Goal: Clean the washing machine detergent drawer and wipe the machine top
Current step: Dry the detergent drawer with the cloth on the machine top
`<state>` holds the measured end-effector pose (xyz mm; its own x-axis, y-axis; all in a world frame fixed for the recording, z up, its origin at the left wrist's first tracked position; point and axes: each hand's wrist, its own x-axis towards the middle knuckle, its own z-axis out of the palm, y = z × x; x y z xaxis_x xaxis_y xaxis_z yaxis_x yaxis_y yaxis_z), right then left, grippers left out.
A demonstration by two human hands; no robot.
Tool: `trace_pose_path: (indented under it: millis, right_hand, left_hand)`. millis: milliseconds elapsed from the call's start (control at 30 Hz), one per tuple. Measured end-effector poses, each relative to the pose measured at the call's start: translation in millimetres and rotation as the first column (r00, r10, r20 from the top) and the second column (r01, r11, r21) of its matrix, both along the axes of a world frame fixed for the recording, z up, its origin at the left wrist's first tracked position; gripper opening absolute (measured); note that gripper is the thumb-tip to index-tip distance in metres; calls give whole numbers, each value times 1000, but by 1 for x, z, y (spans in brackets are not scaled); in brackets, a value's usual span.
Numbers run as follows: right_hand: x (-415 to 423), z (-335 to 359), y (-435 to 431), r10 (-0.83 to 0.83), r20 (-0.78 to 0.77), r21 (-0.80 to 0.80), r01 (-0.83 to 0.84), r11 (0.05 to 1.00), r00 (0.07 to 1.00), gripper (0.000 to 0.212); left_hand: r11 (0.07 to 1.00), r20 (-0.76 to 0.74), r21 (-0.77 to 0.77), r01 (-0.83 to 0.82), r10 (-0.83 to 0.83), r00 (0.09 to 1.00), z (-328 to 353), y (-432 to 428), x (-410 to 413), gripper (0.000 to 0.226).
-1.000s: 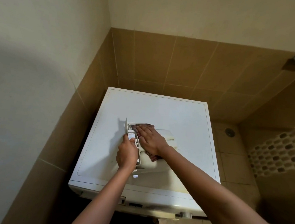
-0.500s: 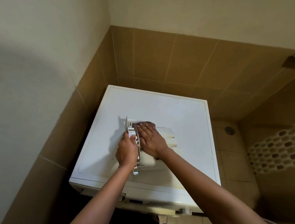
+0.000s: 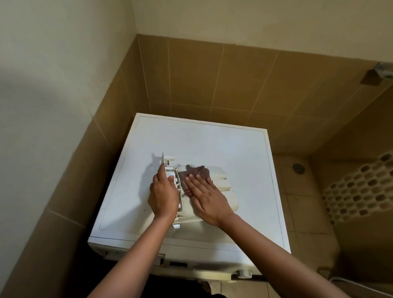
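The cream detergent drawer [image 3: 223, 183] lies on the white washing machine top [image 3: 215, 143], its front panel standing upright at the left. My left hand [image 3: 163, 195] grips that front panel. My right hand [image 3: 206, 197] lies flat on the drawer, fingers extended, pressing a dark brownish cloth [image 3: 197, 171] against the drawer's surface. Part of the cloth sticks out beyond my fingertips; the remainder is hidden under my palm.
The machine stands in a corner between tan tiled walls at left and back. A control knob [image 3: 244, 273] and the open drawer slot [image 3: 157, 260] are on its front. At right lie a tiled floor with a drain [image 3: 298, 168] and a mosaic wall strip [image 3: 365, 187].
My right hand has slid back toward me along the drawer, leaving more of the cloth showing past the fingertips. My left hand keeps its grip on the front panel.
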<state>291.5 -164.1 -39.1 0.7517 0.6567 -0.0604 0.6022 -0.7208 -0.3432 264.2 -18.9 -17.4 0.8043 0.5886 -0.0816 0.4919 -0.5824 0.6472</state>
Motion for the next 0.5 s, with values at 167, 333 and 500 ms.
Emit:
trace_pose_path:
  millis: [167, 333, 500]
  right_hand:
    - [1, -9, -50, 26, 205, -106, -4, 994, 978, 56]
    - [-12, -4, 8, -152, -6, 22, 152, 988, 988, 73]
    - [-21, -8, 12, -63, 43, 35, 62, 997, 997, 66]
  left_hand:
    - [999, -2, -47, -20, 20, 1000, -1, -1, -2, 48]
    - [998, 3, -60, -22, 22, 1000, -2, -1, -1, 47]
    - [999, -26, -27, -19, 19, 999, -2, 0, 0, 47]
